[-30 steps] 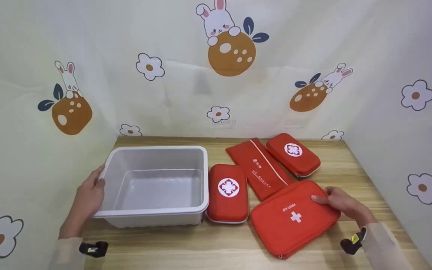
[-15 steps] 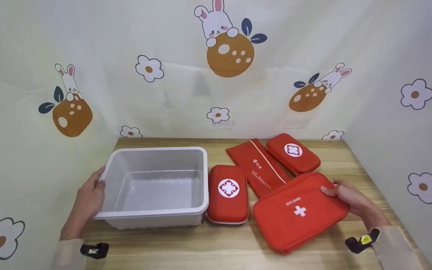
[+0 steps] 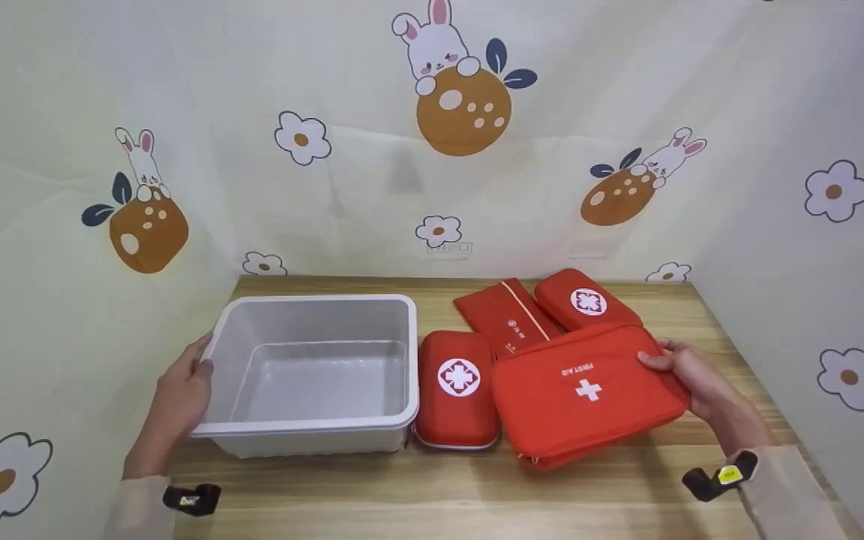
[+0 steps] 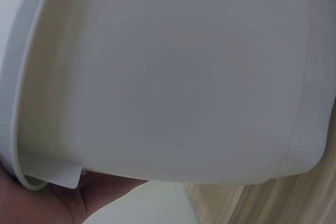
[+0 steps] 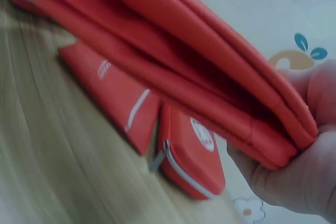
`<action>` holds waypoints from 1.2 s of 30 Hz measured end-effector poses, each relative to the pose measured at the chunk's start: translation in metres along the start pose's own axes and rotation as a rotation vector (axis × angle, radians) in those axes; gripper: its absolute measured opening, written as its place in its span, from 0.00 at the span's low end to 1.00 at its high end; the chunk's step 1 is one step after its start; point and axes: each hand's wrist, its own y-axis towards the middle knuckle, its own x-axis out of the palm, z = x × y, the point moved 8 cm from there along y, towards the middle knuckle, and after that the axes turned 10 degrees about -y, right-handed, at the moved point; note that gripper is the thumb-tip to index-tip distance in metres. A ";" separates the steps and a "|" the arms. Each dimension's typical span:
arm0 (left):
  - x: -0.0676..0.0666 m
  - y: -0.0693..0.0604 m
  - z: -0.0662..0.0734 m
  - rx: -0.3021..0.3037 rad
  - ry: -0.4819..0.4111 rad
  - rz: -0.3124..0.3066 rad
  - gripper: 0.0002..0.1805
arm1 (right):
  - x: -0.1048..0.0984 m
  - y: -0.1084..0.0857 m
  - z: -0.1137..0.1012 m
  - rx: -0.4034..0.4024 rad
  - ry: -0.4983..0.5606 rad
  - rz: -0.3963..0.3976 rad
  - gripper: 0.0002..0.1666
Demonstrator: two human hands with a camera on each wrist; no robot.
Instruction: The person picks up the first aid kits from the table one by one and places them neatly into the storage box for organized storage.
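My left hand [image 3: 183, 386] grips the left rim of a light grey plastic bin [image 3: 319, 428]; the left wrist view shows the bin's outer wall [image 4: 184, 77] close up. My right hand [image 3: 698, 379] pinches the right end of a large red first aid pouch [image 3: 544, 409], thumb on top. In the right wrist view the pouch [image 5: 210, 77] is seen edge-on, raised above the table. It partly hides a flat red pouch [image 3: 503, 315] and a red hard case [image 3: 571, 289] behind it. Another red case [image 3: 458, 412] lies between bin and pouch.
The wood-patterned table [image 3: 402, 495] carries everything. A pale curtain [image 3: 357, 187] printed with rabbits, oranges and flowers encloses the table at the back and both sides.
My right hand has lifted the large first aid pouch off the table and moved it away from me, over part of the flat pouch. My left hand stays on the bin.
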 end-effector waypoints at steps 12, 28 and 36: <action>0.004 0.002 0.005 -0.004 -0.017 0.005 0.31 | 0.034 -0.004 -0.034 -0.033 0.105 -0.005 0.51; 0.001 0.007 0.006 0.021 -0.005 0.011 0.30 | 0.109 -0.002 -0.076 -0.090 0.238 -0.101 0.49; -0.001 0.010 0.004 0.028 -0.014 0.011 0.30 | 0.150 0.001 -0.099 -0.088 0.248 -0.133 0.48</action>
